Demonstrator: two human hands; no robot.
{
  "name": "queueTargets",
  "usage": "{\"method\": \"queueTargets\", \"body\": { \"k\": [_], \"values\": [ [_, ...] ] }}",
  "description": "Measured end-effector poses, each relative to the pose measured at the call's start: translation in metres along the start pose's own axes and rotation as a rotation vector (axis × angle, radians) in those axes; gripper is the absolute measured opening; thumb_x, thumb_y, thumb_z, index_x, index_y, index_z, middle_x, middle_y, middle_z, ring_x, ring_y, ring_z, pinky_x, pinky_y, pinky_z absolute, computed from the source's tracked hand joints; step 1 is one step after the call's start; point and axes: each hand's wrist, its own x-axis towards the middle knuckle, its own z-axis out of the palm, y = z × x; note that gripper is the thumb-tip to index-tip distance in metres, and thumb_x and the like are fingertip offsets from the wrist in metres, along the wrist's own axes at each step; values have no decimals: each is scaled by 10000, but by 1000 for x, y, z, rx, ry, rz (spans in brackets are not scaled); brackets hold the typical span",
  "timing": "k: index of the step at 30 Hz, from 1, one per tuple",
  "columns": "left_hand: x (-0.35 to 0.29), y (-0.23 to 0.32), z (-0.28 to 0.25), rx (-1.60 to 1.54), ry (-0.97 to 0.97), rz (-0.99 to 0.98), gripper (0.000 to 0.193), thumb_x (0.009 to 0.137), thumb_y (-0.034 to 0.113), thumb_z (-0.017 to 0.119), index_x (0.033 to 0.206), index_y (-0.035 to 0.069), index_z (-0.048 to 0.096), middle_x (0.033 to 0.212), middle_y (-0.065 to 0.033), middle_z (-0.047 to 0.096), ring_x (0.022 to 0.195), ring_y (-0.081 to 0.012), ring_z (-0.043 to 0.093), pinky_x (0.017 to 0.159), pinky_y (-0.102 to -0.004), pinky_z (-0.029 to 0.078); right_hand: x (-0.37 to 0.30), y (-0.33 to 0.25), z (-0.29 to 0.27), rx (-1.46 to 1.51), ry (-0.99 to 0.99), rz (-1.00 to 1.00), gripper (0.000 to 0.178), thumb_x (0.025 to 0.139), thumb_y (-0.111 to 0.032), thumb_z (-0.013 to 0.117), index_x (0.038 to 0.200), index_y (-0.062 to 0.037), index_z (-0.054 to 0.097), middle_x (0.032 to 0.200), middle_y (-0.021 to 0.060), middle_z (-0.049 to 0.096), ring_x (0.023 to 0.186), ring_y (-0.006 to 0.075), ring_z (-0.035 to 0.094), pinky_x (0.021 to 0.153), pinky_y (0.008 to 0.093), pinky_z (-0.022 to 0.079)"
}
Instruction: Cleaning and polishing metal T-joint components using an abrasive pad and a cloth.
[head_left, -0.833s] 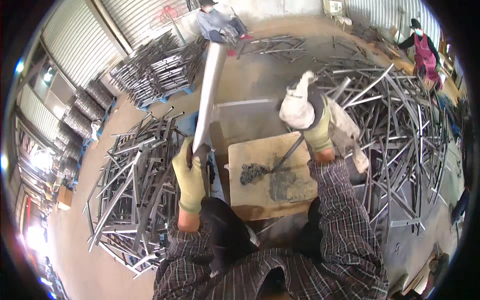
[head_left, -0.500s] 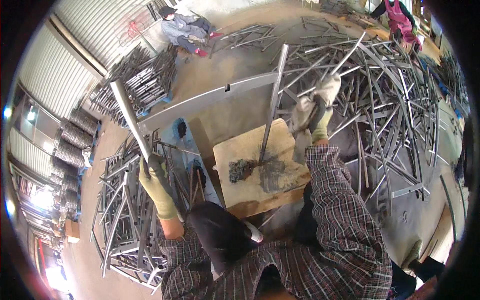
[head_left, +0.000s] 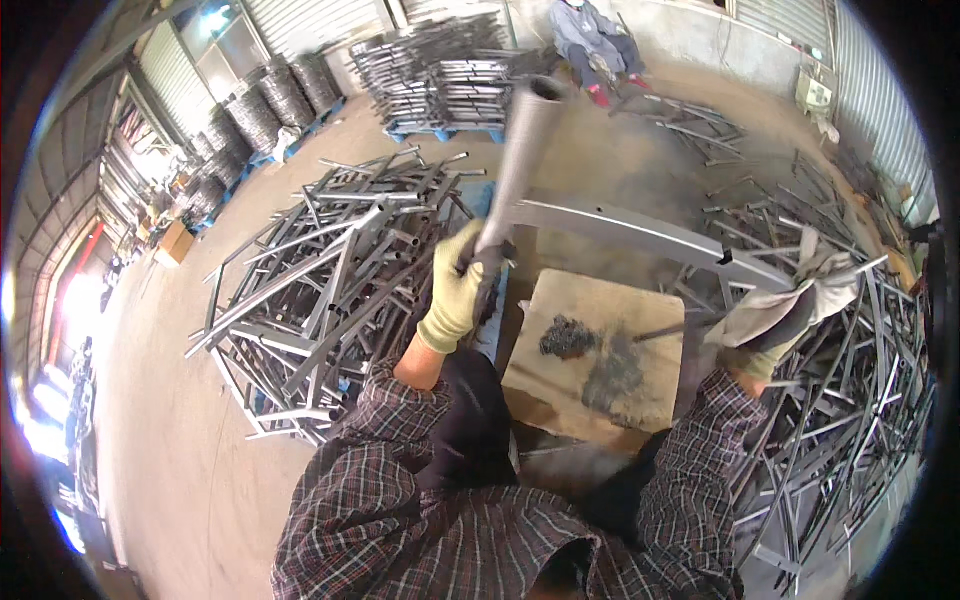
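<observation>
My left hand (head_left: 455, 290), in a yellow-and-dark work glove, is closed round a round grey metal tube of a welded frame (head_left: 520, 150). The tube's open end points up and away from me. From it a flat, slightly curved crossbar (head_left: 620, 228) with a small notch runs to the right. At its far end my right hand (head_left: 765, 360), gloved too, grips a dirty light cloth (head_left: 775, 315), which covers where the crossbar meets the second tube. Below the frame sits a tan square block (head_left: 640, 350) with a black clump (head_left: 567, 338) and dark smudges on top.
A pile of metal frames (head_left: 320, 300) lies on my left, and another heap of tubes and bars (head_left: 850, 400) on my right. Stacked frames (head_left: 450, 80) stand on a blue pallet at the back. A seated person (head_left: 595, 45) is beyond, and wire coils (head_left: 260, 110) line the far left.
My view has turned left. The frame has swung so its crossbar slopes down to the right, and my right hand with the cloth has come down to the crossbar's right end.
</observation>
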Motion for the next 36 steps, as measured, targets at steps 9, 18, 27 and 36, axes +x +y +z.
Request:
{"method": "queueTargets", "body": {
  "k": [9, 18, 27, 36],
  "values": [
    [-19, 18, 11, 281, 593, 309, 407, 891, 28, 460, 1290, -52, 470, 1266, -175, 514, 1196, -278, 483, 1065, -412, 345, 33, 27, -19, 675, 115, 618, 330, 830, -110, 691, 1085, 82, 602, 1002, 96, 657, 867, 143, 600, 782, 264, 479],
    [16, 93, 89, 539, -209, 465, 695, 669, 114, 764, 1311, 75, 501, 1209, -201, 567, 1093, -370, 563, 924, -428, 462, 63, -55, -49, 788, -110, 512, 218, 796, -111, 737, 939, 41, 675, 846, 39, 663, 751, 103, 592, 685, 258, 476],
    [40, 78, 87, 606, -269, 461, 328, 766, 313, 740, 934, 78, 585, 731, -145, 656, 689, -346, 659, 615, -443, 516, 123, -77, -70, 985, -811, 491, 443, 747, -98, 726, 1146, 34, 590, 967, 68, 646, 858, 133, 612, 725, 257, 497],
    [55, 73, 84, 565, -172, 432, 298, 747, 264, 763, 897, 57, 610, 711, -170, 642, 701, -373, 646, 619, -446, 507, 159, -122, -28, 196, -173, -718, 320, 842, -161, 671, 1130, -43, 598, 1026, 164, 641, 870, 320, 652, 687, 397, 531]
  ]
}}
